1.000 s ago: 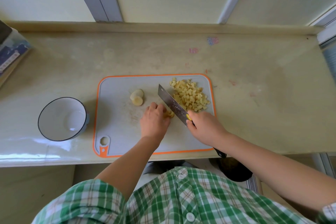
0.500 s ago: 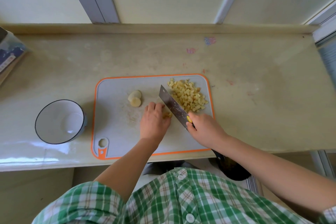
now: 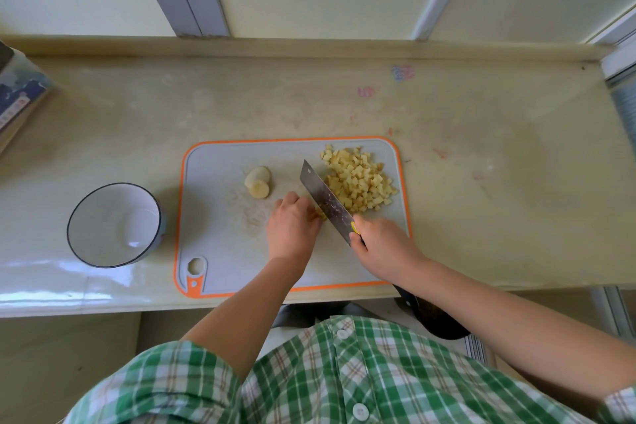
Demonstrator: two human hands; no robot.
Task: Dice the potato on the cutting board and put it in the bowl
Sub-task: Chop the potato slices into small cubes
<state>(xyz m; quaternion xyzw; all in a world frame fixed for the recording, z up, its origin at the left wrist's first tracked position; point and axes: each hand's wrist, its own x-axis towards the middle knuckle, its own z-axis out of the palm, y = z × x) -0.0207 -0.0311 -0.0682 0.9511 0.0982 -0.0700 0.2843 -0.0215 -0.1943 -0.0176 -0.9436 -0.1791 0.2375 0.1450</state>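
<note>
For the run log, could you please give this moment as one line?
right hand: grips steel cleaver | left hand: holds potato piece | diced yellow potato pile: on grey orange-rimmed cutting board | white dark-rimmed bowl: empty

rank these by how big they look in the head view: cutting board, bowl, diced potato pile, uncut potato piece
1. cutting board
2. bowl
3. diced potato pile, only slightly smaller than the bowl
4. uncut potato piece

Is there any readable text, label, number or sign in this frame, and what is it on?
Nothing legible.
Box, left edge: printed text, too blurred to read.
Knife: yellow sticker, too small to read.
Counter: pink and blue marks, unreadable.
</note>
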